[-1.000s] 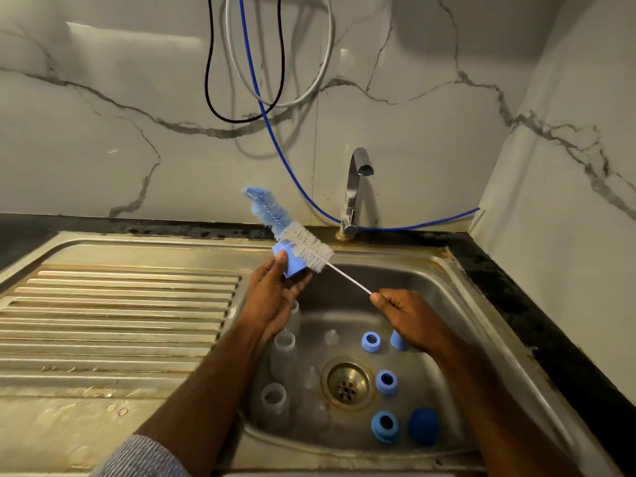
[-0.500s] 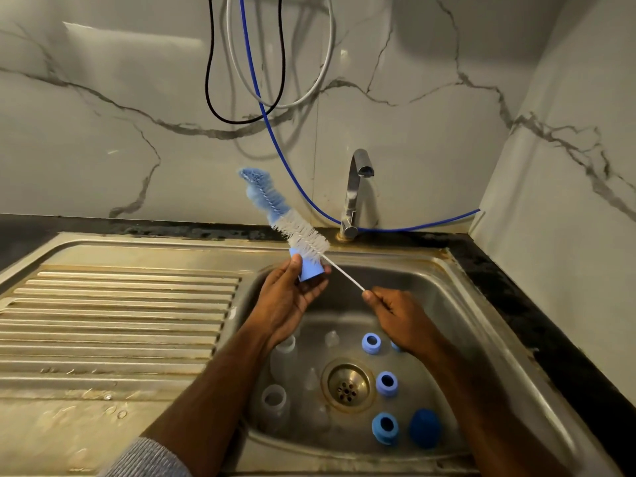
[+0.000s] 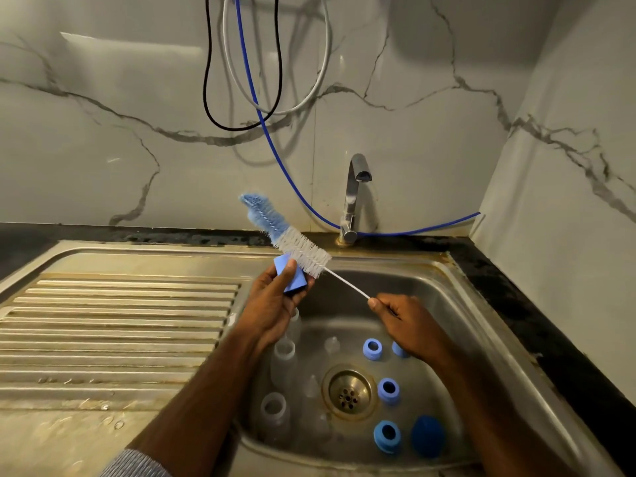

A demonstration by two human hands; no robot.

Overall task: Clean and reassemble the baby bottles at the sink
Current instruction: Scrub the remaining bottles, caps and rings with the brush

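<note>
Lifted slightly toward ten o'clock, the blue-and-white bristled bottle brush, wire pinched by the right hand, scrubs the blue plastic cap gripped in the left hand above the steel sink; rinsing likely follows.

- The right hand hides most of one blue ring in the sink.
- The left hand covers the blue cap's lower end.
- The clear bottles are hazy, their outlines hard to separate.
</note>
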